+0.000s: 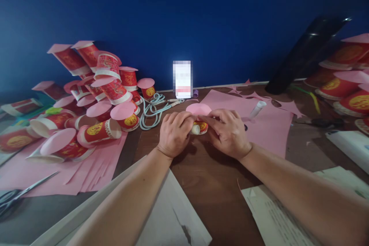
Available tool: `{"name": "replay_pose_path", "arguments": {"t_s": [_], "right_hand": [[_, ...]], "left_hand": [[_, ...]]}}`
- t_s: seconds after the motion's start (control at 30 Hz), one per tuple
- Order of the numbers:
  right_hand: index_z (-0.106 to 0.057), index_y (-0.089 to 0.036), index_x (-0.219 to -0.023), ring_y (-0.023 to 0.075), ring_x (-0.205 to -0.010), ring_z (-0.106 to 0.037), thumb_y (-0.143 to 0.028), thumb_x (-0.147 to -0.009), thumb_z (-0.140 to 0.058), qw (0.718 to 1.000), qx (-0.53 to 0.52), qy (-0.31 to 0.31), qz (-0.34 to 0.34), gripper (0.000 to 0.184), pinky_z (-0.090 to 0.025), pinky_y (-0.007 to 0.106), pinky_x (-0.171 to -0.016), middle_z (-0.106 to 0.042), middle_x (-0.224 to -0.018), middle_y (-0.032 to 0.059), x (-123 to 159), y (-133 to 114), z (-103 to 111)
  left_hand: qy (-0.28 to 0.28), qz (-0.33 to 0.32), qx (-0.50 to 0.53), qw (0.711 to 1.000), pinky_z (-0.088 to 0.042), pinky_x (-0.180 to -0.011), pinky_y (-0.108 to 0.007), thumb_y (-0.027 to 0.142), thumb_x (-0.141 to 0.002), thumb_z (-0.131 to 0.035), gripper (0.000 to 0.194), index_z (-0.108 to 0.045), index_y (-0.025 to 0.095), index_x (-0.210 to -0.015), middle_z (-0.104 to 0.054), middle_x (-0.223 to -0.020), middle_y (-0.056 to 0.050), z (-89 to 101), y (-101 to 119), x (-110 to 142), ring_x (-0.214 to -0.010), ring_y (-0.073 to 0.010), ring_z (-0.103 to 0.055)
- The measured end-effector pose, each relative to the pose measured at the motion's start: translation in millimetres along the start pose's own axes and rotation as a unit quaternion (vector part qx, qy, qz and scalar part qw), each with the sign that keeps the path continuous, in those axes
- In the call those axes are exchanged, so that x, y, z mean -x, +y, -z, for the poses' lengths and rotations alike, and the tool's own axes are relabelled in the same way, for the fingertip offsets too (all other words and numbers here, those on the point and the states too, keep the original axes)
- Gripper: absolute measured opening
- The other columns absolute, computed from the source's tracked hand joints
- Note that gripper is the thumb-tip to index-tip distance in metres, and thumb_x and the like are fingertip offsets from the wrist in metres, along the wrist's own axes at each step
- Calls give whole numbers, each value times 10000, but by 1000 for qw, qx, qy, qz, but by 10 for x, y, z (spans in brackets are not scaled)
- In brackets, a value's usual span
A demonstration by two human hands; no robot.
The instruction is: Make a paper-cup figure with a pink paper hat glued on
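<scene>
A red paper cup (203, 127) with a gold emblem is between my hands over the brown table, a round pink paper disc (198, 109) at its top. My left hand (176, 132) is closed, its fingers at the disc's left edge. From under those fingers sticks out a white cylinder that looks like a glue stick (195, 129). My right hand (229, 132) is closed too, fingertips and thumb on the right side of the cup and disc. The hands partly hide the cup. Just right of my right hand, a clear-white tube (257, 109) stands on pink paper.
Many red cups with pink discs (99, 111) are heaped at left, more (350, 88) at right. Scissors (25, 192) lie lower left. A pale blue cord (152, 111), a lit phone (183, 78), cut pink paper (268, 130) and a black cylinder (300, 54) are farther back.
</scene>
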State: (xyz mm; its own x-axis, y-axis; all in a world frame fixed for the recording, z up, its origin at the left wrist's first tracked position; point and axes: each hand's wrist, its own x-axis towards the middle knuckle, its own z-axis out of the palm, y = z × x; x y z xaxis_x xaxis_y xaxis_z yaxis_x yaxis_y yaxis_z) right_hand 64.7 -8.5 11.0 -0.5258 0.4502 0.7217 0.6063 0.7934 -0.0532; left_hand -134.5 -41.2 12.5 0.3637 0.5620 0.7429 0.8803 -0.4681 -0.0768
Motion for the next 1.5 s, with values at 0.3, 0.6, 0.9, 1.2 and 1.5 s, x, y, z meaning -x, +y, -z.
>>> {"name": "replay_pose_path", "arguments": {"t_s": [0.3, 0.6, 0.9, 1.2, 1.5], "right_hand": [[-624, -251, -1206, 205, -880, -543, -190, -832, -570, 999, 26, 5, 26, 382, -357, 369, -781, -626, -965, 51, -5, 13, -3], [-499, -260, -1350, 213, -871, -570, -156, -840, -523, 999, -12, 49, -16, 520, -402, 367, -766, -640, -950, 53, 7, 27, -10], [-182, -187, -1509, 274, -1113, -545, -134, -775, -501, 993, -38, 27, -110, 802, -392, 430, -933, -635, -1253, 62, -31, 61, -73], [-148, -183, -1520, 274, -1089, -539, -158, -798, -529, 995, 10, 13, -95, 817, -358, 436, -957, -669, -1208, 35, -35, 18, -47], [-102, -208, -1528, 257, -1111, -531, -189, -837, -526, 997, 25, 7, -77, 812, -327, 433, -982, -666, -1218, 16, -38, -2, -20]], "left_hand": [[6, -26, -12, 1000, -386, -755, -359, 226, -882, -489, 182, -626, 187, -995, -693, -1009, -71, 35, 15, -22, -852, -214, -580], [4, -30, -4, 1000, -404, -762, -359, 241, -857, -525, 186, -633, 184, -998, -690, -1004, -75, 34, 7, -21, -856, -215, -574], [36, 57, 15, 998, -372, -984, -398, 248, -818, -512, 612, -398, 122, -1406, -623, -1241, -136, -32, -5, -3, -1131, -268, -547], [13, 14, 15, 1000, -296, -1095, -440, 183, -782, -509, 633, -402, 106, -1401, -615, -1276, -143, -44, -6, -32, -1301, -267, -459], [15, 7, 9, 1000, -304, -1097, -441, 228, -796, -540, 615, -424, 94, -1385, -625, -1254, -165, -50, -12, -28, -1281, -270, -484]]}}
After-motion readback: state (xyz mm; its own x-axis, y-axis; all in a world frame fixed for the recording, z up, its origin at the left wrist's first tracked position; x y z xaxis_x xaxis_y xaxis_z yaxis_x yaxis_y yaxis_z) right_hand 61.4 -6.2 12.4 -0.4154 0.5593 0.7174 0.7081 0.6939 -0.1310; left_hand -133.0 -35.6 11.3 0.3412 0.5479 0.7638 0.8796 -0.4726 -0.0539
